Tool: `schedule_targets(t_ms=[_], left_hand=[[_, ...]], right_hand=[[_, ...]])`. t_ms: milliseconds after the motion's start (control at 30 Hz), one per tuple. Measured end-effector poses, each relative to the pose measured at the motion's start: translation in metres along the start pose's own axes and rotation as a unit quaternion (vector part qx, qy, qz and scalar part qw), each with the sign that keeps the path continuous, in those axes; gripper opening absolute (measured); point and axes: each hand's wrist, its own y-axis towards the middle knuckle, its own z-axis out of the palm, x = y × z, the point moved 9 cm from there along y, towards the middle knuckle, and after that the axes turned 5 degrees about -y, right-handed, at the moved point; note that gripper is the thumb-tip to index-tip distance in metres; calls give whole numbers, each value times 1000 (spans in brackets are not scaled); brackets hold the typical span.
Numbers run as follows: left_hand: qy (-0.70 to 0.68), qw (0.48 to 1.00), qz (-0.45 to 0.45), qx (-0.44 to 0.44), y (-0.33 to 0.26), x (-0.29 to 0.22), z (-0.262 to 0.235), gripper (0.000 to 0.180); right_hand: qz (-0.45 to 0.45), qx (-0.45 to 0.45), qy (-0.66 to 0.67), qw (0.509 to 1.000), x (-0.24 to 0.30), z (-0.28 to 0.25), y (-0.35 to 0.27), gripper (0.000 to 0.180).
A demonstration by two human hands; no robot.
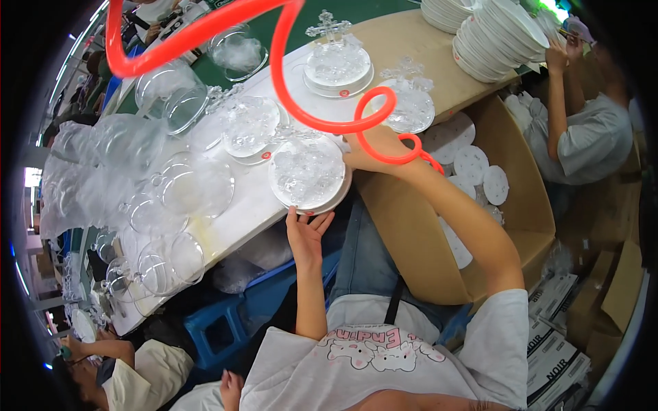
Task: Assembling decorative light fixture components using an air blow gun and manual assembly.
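Note:
In front of me, at the table's near edge, is a round white base [307,171] with clear, crystal-like pieces heaped on its top. My left hand [310,236] grips its near rim, thumb at the edge and the other fingers just below. At the right rim, my right hand [373,148] is closed against the side; its fingertips are partly hidden, and a red coiled air hose [329,126] passes just above it. Similar loaded bases stand close by: one to the left [252,127], one behind [338,65], and one at the right [404,108].
Clear round covers [195,185] and crumpled clear plastic bags [103,171] lie along the table's left. Stacked white discs [497,41] stand at the far right. Beside my right arm is a cardboard box [528,198] holding white discs. Co-workers sit at right [589,130] and lower left [147,377].

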Motion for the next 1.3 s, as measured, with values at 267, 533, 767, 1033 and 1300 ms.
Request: schedule_targets(t_ms=[267,533,767,1033,1300], left_hand=[[590,728,340,-78,-36,-86,6,70],[729,592,341,41,-8,-97,52,88],[684,649,329,55,-4,-93,49,92],[645,681,341,65,3,-69,61,93],[582,730,354,56,8,-61,70,100]], right_hand=[[-100,78,-42,991,16,0,-14,95],[-134,60,-42,988,18,14,-4,86],[-123,79,-38,989,18,12,-3,84],[-108,5,-23,994,1,-12,-1,51],[-136,-191,-127,964,-17,-9,-22,14]])
